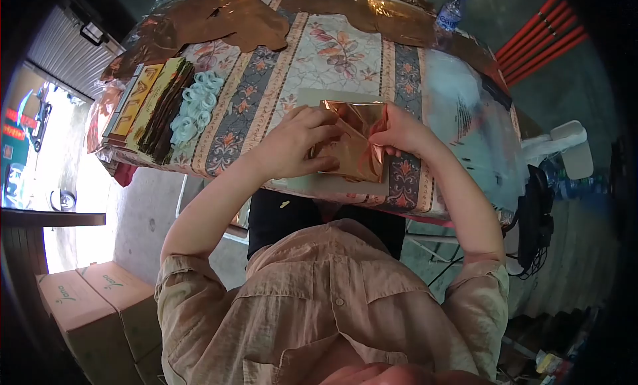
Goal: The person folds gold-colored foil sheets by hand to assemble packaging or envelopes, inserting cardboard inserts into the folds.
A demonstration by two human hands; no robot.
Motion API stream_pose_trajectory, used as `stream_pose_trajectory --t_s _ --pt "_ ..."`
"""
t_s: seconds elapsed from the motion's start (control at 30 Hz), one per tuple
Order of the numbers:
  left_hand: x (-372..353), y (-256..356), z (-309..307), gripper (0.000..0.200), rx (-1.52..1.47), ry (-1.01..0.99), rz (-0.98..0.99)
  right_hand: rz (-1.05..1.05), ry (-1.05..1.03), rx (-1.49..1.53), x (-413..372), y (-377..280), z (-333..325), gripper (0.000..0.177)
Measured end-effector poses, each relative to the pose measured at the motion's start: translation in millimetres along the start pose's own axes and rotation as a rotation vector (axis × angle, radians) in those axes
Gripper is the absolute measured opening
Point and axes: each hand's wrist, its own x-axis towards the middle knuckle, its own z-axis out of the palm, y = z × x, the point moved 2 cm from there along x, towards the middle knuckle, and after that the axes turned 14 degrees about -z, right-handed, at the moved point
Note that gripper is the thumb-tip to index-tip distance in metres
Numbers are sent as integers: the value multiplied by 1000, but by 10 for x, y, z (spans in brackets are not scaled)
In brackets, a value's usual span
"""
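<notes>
A shiny copper-coloured foil packet (362, 160), flat and roughly square, lies in front of me on a beige board (312, 96). My left hand (297, 140) curves over the packet's left side, thumb and fingers apart with foil between them. At the right edge, my right hand (403, 132) pinches a gathered fold of the foil between thumb and fingers. Creases run across the packet's upper face. What is inside it, if anything, is hidden.
A floral cloth covers the table (342, 42). To the left are pale blue fabric roses (197, 106) beside a stack of gold packets (154, 106). Copper sheets (232, 19) and a water bottle (452, 11) occupy the far edge; clear plastic (468, 119) covers the right side.
</notes>
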Motion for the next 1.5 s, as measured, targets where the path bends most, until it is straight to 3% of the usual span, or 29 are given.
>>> stream_pose_trajectory --t_s 0.1,0.2,0.37,0.4,0.47,0.5,0.7,0.9,1.17,1.27,1.33,1.5 --pt "5 0 58 52 56 -10 -8 63 119 -210 -18 11 40 48" --pt "7 31 31 53 58 -49 -52 -33 131 -422 -34 -3 18 56" --pt "27 55 10 54 62 -44 -59 -377 357 -802 -264 -113 13 76" --pt "34 48 16 54 60 -40 -63 -377 357 -804 -289 -105 51 76" --pt "50 45 9 53 60 -61 -76 -639 151 -1060 -325 -116 218 85" --pt "55 44 4 52 62 -83 -89 -553 53 -1032 -305 -35 266 96" --pt "23 27 38 54 24 -92 -113 -466 -77 -1075 -244 138 246 112" --pt "-55 -5 68 71 202 -33 -252 -412 -145 -1070 -259 172 219 121" --pt "-64 -98 38 76 156 -101 -222 -416 -151 -1033 -250 301 207 126" --pt "-44 -6 -42 69 75 -22 -129 -422 -145 -1028 -250 302 217 126" --pt "-54 144 -64 56 68 -19 58 -419 -140 -1011 -259 285 217 125" --pt "-49 336 96 37 -63 -3 111 -394 -152 -1020 -253 275 219 124"
